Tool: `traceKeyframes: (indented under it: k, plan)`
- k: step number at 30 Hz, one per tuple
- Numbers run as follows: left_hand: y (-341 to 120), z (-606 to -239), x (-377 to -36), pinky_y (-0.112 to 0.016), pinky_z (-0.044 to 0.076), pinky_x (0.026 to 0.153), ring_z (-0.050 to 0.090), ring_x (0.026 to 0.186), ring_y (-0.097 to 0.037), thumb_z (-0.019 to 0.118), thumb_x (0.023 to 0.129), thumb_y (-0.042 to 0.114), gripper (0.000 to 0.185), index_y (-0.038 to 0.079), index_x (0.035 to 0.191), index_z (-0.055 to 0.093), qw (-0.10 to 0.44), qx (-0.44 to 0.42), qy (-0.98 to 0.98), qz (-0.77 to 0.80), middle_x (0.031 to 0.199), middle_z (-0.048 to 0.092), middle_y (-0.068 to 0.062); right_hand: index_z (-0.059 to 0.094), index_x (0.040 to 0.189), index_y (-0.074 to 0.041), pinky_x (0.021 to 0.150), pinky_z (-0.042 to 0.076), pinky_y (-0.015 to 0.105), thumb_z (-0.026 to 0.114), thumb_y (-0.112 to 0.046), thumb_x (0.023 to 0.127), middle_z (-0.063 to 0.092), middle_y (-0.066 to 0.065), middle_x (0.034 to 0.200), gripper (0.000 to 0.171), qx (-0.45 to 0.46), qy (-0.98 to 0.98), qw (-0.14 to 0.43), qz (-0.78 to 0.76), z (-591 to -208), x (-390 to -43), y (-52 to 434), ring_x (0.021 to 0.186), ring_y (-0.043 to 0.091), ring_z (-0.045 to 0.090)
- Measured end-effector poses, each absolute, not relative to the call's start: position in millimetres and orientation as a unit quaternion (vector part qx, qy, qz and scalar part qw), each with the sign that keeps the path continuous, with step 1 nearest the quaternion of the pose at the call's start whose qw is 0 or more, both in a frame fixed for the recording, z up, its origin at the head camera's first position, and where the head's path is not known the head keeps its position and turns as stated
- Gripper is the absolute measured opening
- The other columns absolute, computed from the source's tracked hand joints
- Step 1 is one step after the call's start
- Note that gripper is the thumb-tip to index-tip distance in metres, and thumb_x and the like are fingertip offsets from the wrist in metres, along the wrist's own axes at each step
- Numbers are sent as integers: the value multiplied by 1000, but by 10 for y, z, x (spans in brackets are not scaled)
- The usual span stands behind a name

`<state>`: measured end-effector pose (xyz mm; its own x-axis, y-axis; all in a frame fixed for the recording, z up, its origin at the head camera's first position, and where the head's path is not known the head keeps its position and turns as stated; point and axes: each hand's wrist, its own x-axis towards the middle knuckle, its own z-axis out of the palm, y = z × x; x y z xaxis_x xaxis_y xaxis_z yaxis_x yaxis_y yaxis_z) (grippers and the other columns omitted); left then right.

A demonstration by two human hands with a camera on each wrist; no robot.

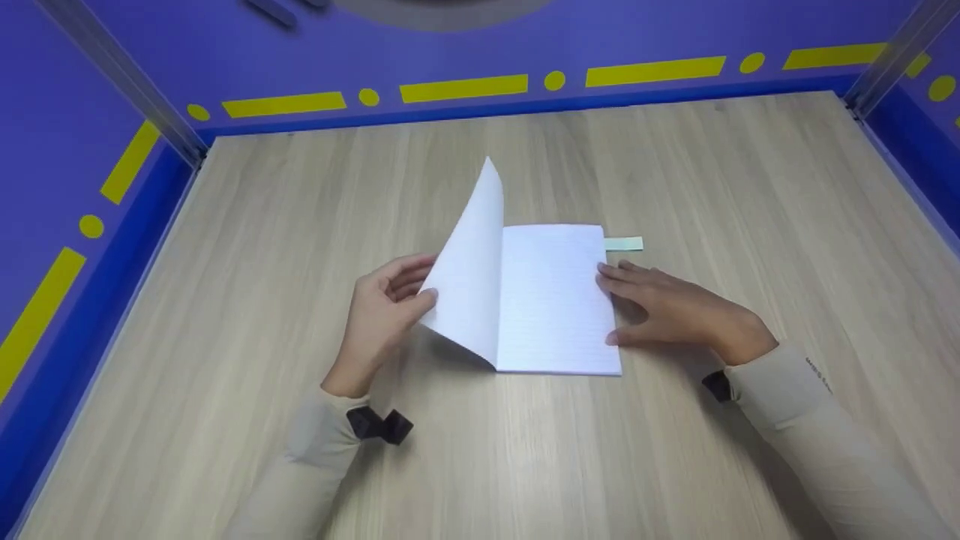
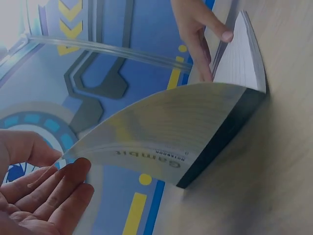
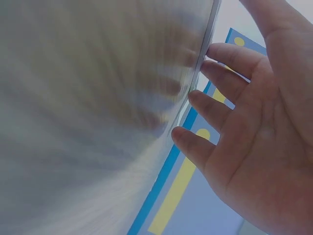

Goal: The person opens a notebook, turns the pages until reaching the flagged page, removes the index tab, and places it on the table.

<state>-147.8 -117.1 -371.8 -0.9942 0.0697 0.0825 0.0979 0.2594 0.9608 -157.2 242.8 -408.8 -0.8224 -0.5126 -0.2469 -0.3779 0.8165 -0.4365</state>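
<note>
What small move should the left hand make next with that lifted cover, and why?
Probably lay it flat to the left. The left hand holds the notebook cover half raised, while the right hand rests its fingers on the right edge, steadying it.

Head above — wrists close, sharing notebook (image 1: 555, 300).
</note>
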Motion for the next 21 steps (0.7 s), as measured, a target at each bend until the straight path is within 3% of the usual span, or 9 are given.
traceKeyframes:
  k: [9, 14, 21]
  plan:
    - [-1361, -3839, -1655, -29, 50, 94, 62, 109, -23, 68, 82, -1, 46, 5, 127, 61, 0, -38, -802, -596, 119, 65, -15, 32, 150, -9, 116, 19, 54, 70, -44, 84, 24, 8, 159, 83, -240, 936, 177, -189, -4102, -1578, 2431, 147, 35, 18]
    - [-1479, -3933, -1731, -20, 51, 88, 63, 106, -22, 71, 82, 3, 42, 3, 124, 62, -6, -8, -800, -600, 115, 66, -16, 28, 151, -10, 116, 18, 54, 68, -48, 85, 21, 6, 160, 86, -242, 933, 183, -192, -4124, -1589, 2445, 148, 35, 15]
    - [-1645, -4047, -1754, -20, 52, 84, 65, 97, -15, 73, 81, 5, 46, 4, 125, 60, -38, 26, -795, -605, 111, 66, -15, 27, 151, -8, 116, 19, 54, 68, -50, 84, 20, 7, 160, 88, -243, 932, 184, -196, -4130, -1597, 2450, 148, 35, 14]
